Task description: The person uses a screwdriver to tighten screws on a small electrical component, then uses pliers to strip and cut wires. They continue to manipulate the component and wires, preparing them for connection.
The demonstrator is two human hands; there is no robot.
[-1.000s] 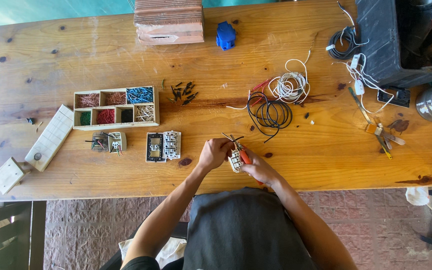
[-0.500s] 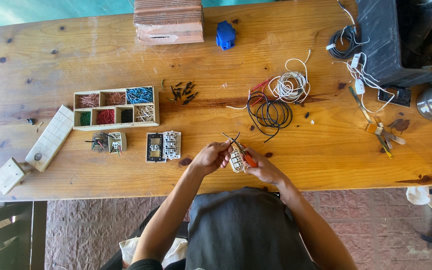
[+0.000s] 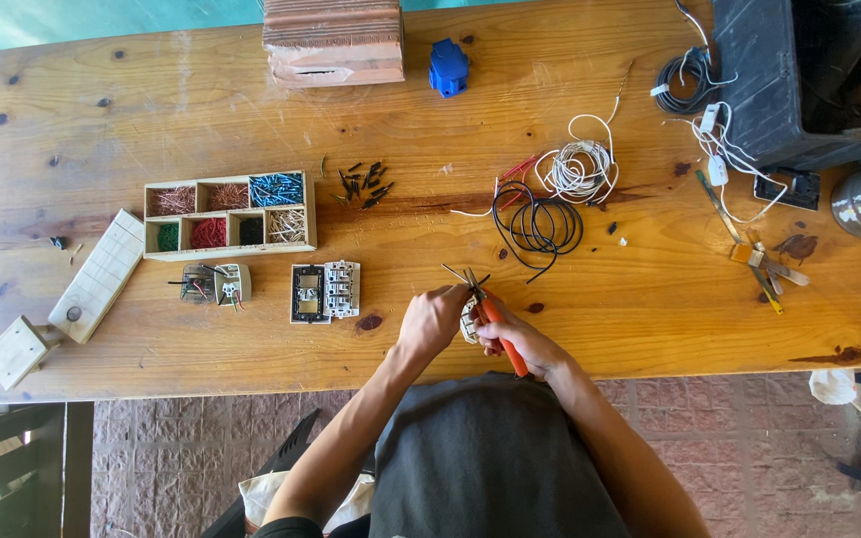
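Wooden planks, knotted and scuffed, make up the table [image 3: 102,120] that fills most of my one view, the head camera looking straight down over the person's dark-shirted chest to the near edge.

Both hands meet just past that edge, a little right of centre. I see the left hand [image 3: 432,321] curled around a small pale switch module [image 3: 469,321], gripping it from the left side. The right hand [image 3: 522,344] is clenched on orange-handled pliers [image 3: 498,334]. The tool's long axis runs on a diagonal: handle down-right in the palm, nose up-left, crossing over the module. The module sits between the two hands, touching both the left fingers and the pliers, so neither hand needs to travel; the left is the one carrying it. Short bare wire ends [image 3: 455,273] stick out beyond the module, pointing away from the body. Whether the plier nose is pinching a wire or only resting against it I cannot tell.

The module looks like a small whitish block, mostly hidden by fingers.

Left of the hands lie a black-and-white switch assembly [image 3: 324,292] and a smaller wired module [image 3: 213,283], near but apart. Further off sits a wooden compartment tray [image 3: 228,215] of coloured wire pieces. Beyond the hands are a black cable coil [image 3: 537,221] and a white cable coil [image 3: 578,169], with loose black screws [image 3: 363,183] between tray and coils.
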